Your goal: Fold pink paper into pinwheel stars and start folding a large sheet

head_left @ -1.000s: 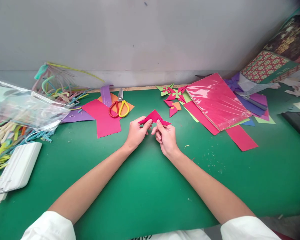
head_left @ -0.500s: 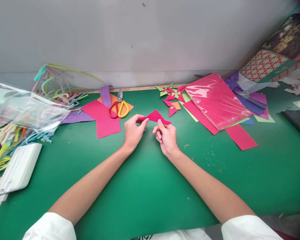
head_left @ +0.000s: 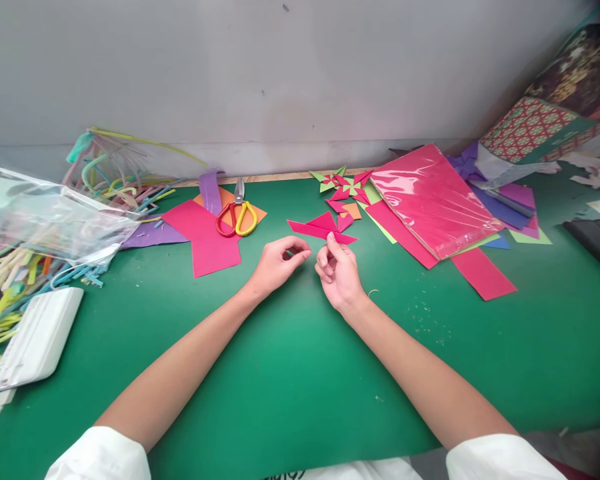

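A folded pinkish-red paper piece [head_left: 320,227], long and pointed at both ends with a triangle rising from its upper edge, is pinched between the thumb and fingers of my right hand [head_left: 341,272]. My left hand [head_left: 280,267] is apart from it, just to its lower left. Its thumb and fingertips come together in a loop with nothing seen in them. Behind the held piece lie small folded paper shapes in red, green and orange [head_left: 349,193], some star-like. Scissors [head_left: 239,212] with one red and one yellow handle rest on paper at the left.
A plastic-wrapped pack of red paper [head_left: 433,203] lies at right over loose sheets. Red sheets [head_left: 215,247] lie left of my hands. Pipe cleaners [head_left: 10,293], a clear plastic bag [head_left: 55,213] and a white power strip [head_left: 37,340] crowd the green table's [head_left: 280,387] left side.
My left hand has let go of the folded red paper and drawn slightly down and right. My right hand, still pinching the paper, has shifted a little right, and the paper's long edge faces me.
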The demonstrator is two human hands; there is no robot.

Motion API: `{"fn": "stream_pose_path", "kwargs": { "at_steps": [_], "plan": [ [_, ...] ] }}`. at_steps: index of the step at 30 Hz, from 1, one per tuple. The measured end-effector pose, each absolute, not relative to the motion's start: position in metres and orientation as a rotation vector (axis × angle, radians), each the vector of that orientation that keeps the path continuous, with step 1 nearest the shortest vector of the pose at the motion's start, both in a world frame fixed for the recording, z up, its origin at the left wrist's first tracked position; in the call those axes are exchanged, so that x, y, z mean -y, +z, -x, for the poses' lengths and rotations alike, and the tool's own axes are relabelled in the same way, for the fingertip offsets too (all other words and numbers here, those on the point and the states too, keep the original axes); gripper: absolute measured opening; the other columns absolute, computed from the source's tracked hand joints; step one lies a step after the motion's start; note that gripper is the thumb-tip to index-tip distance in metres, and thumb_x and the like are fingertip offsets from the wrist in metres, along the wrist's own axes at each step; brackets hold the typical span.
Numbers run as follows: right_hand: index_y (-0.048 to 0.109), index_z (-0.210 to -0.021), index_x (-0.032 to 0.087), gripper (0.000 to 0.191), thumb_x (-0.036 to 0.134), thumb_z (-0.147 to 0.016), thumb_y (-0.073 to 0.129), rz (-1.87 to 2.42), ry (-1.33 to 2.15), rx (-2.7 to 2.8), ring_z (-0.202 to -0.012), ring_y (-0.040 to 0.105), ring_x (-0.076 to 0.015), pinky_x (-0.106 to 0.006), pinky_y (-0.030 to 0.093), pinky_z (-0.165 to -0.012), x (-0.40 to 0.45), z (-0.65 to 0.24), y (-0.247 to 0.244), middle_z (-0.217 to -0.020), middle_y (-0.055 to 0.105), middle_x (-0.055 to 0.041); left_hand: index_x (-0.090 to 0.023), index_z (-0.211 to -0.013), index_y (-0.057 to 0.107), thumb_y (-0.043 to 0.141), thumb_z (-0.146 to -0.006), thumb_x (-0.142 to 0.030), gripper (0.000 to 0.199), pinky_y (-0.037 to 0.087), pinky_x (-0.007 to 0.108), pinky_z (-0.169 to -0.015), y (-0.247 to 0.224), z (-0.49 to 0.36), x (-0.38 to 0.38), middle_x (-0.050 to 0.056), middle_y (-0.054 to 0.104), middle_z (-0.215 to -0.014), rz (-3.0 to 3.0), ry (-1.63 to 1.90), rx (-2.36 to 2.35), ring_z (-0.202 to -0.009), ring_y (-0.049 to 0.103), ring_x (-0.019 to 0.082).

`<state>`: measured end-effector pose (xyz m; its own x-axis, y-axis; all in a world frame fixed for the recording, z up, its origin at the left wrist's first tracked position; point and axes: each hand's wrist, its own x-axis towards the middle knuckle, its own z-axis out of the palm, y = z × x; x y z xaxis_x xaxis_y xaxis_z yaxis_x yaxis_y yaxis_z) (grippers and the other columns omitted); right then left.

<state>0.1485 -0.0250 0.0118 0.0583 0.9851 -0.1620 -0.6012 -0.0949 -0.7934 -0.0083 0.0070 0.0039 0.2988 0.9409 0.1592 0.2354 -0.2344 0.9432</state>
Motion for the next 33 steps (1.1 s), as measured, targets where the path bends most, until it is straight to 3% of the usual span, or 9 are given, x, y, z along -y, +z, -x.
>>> {"fn": "stream_pose_path", "kwargs": {
  "at_steps": [8,11,13,15,18,22,28,33],
  "plan": [
    [0.051,-0.058,0.019,0.054,0.058,-0.085,0.077,0.876,1.512,0.730,-0.040,0.019,-0.0042,-0.024,0.010,-0.037,0.029,-0.141,0.013,-0.050,0.041,0.0079,-0.016,-0.077,0.068,0.073,-0.089,-0.055,0.041,0.043,0.023,-0.050,0.015,0.005,0.000,0.001,0.060,-0.063,-1.444,1.136,-1.005,-0.055,0.053,0.011],
    [0.054,-0.062,0.020,0.050,0.057,-0.087,0.076,0.904,1.450,0.758,-0.042,0.025,-0.0050,-0.022,0.019,-0.037,0.029,-0.139,0.009,-0.055,0.046,0.0066,-0.016,-0.074,0.069,0.071,-0.091,-0.052,0.040,0.043,0.023,-0.049,0.015,0.005,0.002,0.002,0.061,-0.065,-1.418,1.157,-1.001,-0.057,0.055,0.012],
    [0.062,-0.075,0.020,0.041,0.056,-0.089,0.074,0.928,1.359,0.807,-0.050,0.042,-0.0070,-0.020,0.036,-0.043,0.030,-0.136,0.006,-0.070,0.060,0.0022,-0.016,-0.076,0.071,0.071,-0.091,-0.051,0.039,0.045,0.024,-0.049,0.014,0.006,0.001,0.004,0.063,-0.069,-1.378,1.189,-0.994,-0.060,0.058,0.013],
    [0.067,-0.102,0.023,0.034,0.056,-0.093,0.069,0.934,1.270,0.866,-0.068,0.059,-0.0109,-0.022,0.052,-0.059,0.031,-0.133,0.005,-0.098,0.072,-0.0030,-0.015,-0.076,0.071,0.072,-0.090,-0.051,0.038,0.046,0.024,-0.049,0.012,0.007,-0.001,0.004,0.064,-0.070,-1.293,1.242,-0.990,-0.060,0.060,0.013],
    [0.055,-0.135,0.030,0.041,0.053,-0.101,0.058,0.923,1.167,1.044,-0.099,0.071,-0.0179,-0.031,0.060,-0.084,0.034,-0.132,0.005,-0.135,0.069,-0.0087,-0.016,-0.077,0.069,0.072,-0.089,-0.049,0.036,0.044,0.022,-0.047,0.010,0.010,-0.007,0.002,0.063,-0.069,-1.119,1.297,-0.976,-0.059,0.061,0.012],
    [0.047,-0.154,0.032,0.052,0.051,-0.106,0.049,0.968,0.957,1.519,-0.141,0.054,-0.0270,-0.044,0.047,-0.115,0.036,-0.136,0.007,-0.158,0.053,-0.0091,-0.016,-0.078,0.069,0.072,-0.089,-0.048,0.033,0.045,0.021,-0.047,0.008,0.012,-0.009,0.003,0.066,-0.071,-1.041,1.293,-0.964,-0.060,0.062,0.012],
    [0.010,-0.171,0.027,0.071,0.052,-0.110,0.034,1.082,0.584,1.991,-0.148,0.045,-0.0302,-0.053,0.035,-0.123,0.033,-0.144,0.008,-0.155,0.054,-0.0134,-0.015,-0.084,0.075,0.074,-0.090,-0.046,0.032,0.054,0.026,-0.057,0.010,0.007,0.000,0.003,0.070,-0.072,-1.256,1.240,-0.989,-0.064,0.064,0.015],
    [0.003,-0.171,0.021,0.077,0.053,-0.109,0.035,1.168,0.288,2.206,-0.157,0.031,-0.0353,-0.058,0.027,-0.126,0.028,-0.150,0.010,-0.169,0.037,-0.0160,-0.015,-0.075,0.072,0.071,-0.092,-0.045,0.034,0.052,0.025,-0.055,0.010,0.006,0.000,0.002,0.066,-0.067,-1.278,1.253,-0.991,-0.058,0.060,0.013]
  ]
}}
